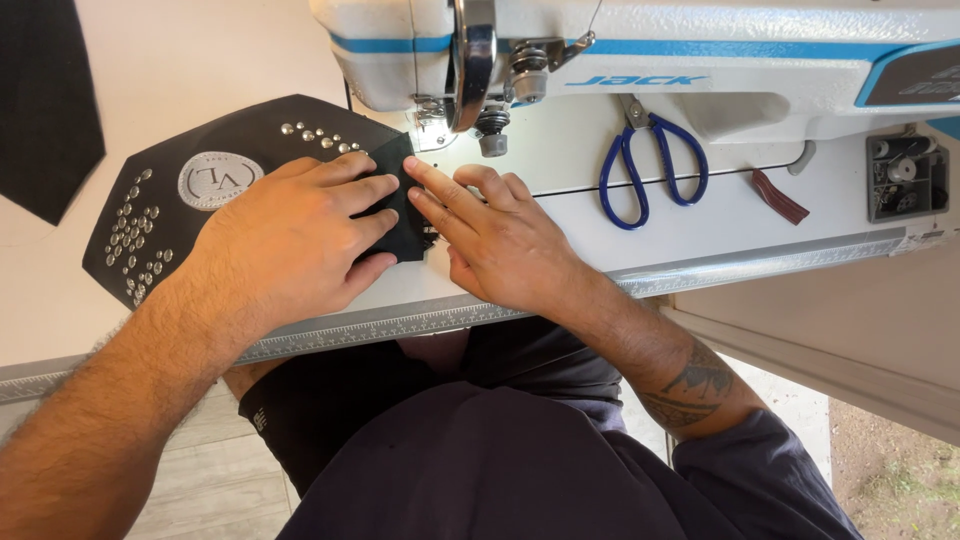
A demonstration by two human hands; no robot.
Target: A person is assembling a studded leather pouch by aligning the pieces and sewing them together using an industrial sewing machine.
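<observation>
Hands (385, 225) flat, pressing black studded fabric (200, 190).

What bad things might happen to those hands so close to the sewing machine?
1. The right hand has fingertips just short of the presser foot of the white sewing machine; sliding forward, they might get pricked.
2. The left hand presses flat on the black studded fabric piece; a metal stud might jam under the foot.
3. The blue-handled scissors lie apart on the bed, but a sweeping hand might knock them.
</observation>
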